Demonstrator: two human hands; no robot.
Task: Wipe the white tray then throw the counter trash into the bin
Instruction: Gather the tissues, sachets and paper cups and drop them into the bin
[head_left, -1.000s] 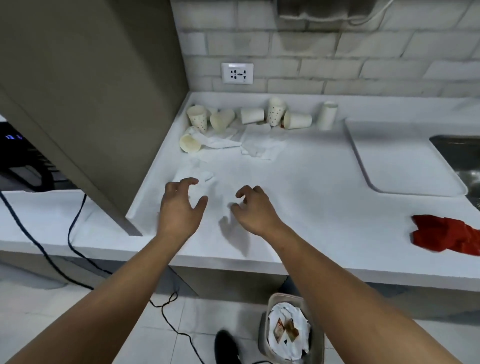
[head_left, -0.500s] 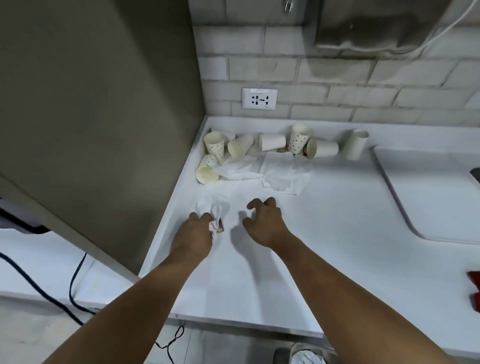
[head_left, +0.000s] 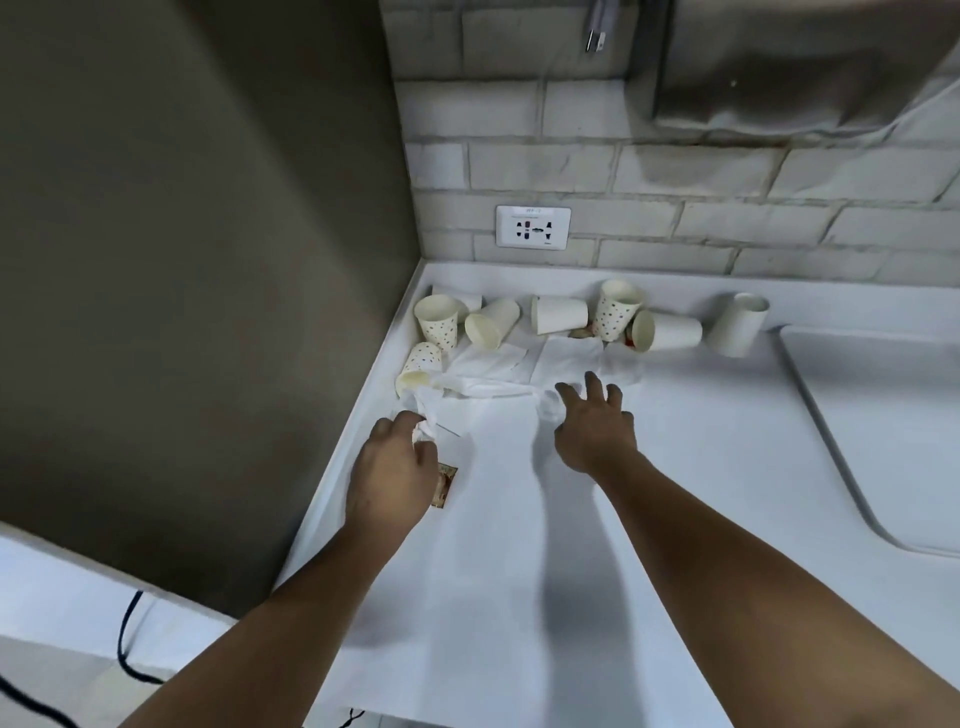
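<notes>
White crumpled tissue (head_left: 427, 415) sits pinched in the left hand (head_left: 392, 475). The right hand (head_left: 592, 431), fingers spread and holding nothing, hovers over flat napkins (head_left: 566, 358). Cups (head_left: 561, 314) lie toppled at twelve o'clock from the hands, and the tray (head_left: 883, 415) is at three.

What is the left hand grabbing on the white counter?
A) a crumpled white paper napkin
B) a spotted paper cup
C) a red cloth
A: the left hand has its fingers curled round a crumpled white paper napkin near the counter's left edge.
</notes>
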